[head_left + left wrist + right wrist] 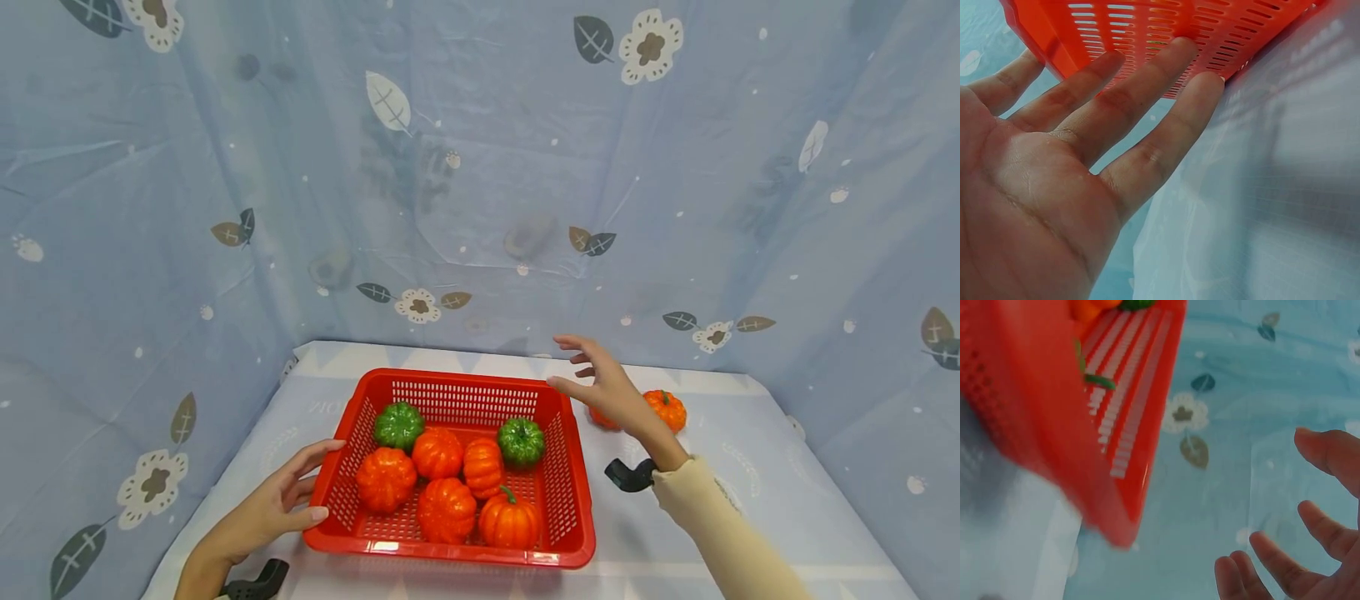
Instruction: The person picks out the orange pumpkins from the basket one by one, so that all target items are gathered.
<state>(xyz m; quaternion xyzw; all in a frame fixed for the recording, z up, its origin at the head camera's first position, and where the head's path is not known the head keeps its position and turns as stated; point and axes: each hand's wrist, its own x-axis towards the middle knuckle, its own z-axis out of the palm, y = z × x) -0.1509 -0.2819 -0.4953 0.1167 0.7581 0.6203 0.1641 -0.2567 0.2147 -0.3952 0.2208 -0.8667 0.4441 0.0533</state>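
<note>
A red plastic basket (582, 500) with slotted walls stands on the table. Inside lie several orange pumpkins (447, 510) and two green pumpkins (399, 426). My left hand (272, 507) is at the basket's left side, with its thumb by the front left of the rim. The left wrist view shows its fingers (1147, 156) nearly straight, with their tips at the slotted wall. Near the back right corner, my right hand (609, 385) is raised with fingers spread and holds nothing. In the right wrist view its fingers (1329, 531) are apart from the basket.
To the right of the basket, an orange pumpkin (666, 410) sits on the table (750, 500). Another orange one (604, 419) is partly hidden behind my right hand. A blue patterned curtain (480, 208) surrounds the table at the back and sides.
</note>
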